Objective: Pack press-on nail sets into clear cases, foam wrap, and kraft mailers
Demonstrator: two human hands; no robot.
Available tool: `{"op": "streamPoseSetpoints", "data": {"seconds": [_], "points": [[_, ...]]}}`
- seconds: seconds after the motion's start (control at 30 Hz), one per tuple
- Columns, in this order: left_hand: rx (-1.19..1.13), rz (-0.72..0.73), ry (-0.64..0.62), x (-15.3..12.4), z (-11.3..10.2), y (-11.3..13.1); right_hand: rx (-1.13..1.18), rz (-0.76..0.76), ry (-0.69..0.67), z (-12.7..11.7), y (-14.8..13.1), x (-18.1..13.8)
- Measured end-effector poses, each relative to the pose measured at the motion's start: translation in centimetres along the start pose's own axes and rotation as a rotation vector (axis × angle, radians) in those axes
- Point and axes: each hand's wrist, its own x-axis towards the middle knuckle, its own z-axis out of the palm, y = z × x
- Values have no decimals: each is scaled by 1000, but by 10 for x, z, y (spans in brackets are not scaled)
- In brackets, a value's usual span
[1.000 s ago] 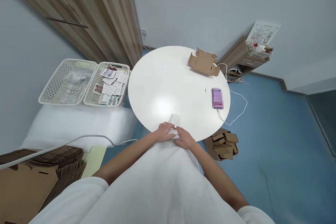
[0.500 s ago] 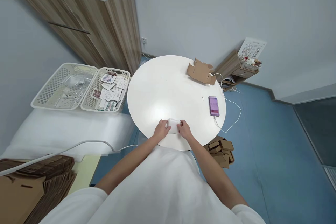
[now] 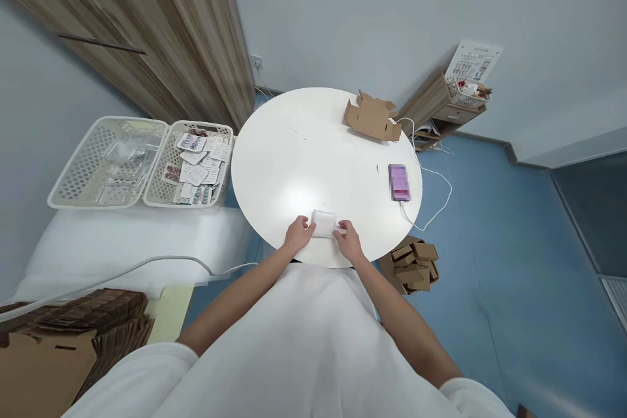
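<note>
A small white packet (image 3: pixel 324 224), apparently wrapped in soft foam sheet, lies near the front edge of the round white table (image 3: pixel 274 163). My left hand (image 3: pixel 298 234) grips its left edge, the thumb lying along that side. On the opposite edge, my right hand (image 3: pixel 348 241) pinches the packet between thumb and curled fingers. What is inside the wrapping is hidden.
An unfolded cardboard box (image 3: pixel 373 119) sits at the table's back right, with a purple-screened phone (image 3: pixel 399 183) on a cable nearer. Left stand a basket of cards (image 3: pixel 189 199) and a basket of clear plastic packs (image 3: pixel 63 176). Small boxes (image 3: pixel 416 268) are on the right.
The view has tilted, so the table and hands appear higher in the picture. Both hands stay at the packet's sides; the right fingers have shifted slightly, and the packet looks flatter and neater.
</note>
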Motion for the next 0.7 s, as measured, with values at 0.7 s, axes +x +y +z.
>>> {"op": "streamPoseSetpoints", "data": {"seconds": [0.7], "points": [[-175, -306, 98, -25, 18, 0, 213, 17, -277, -22, 16, 0]]}}
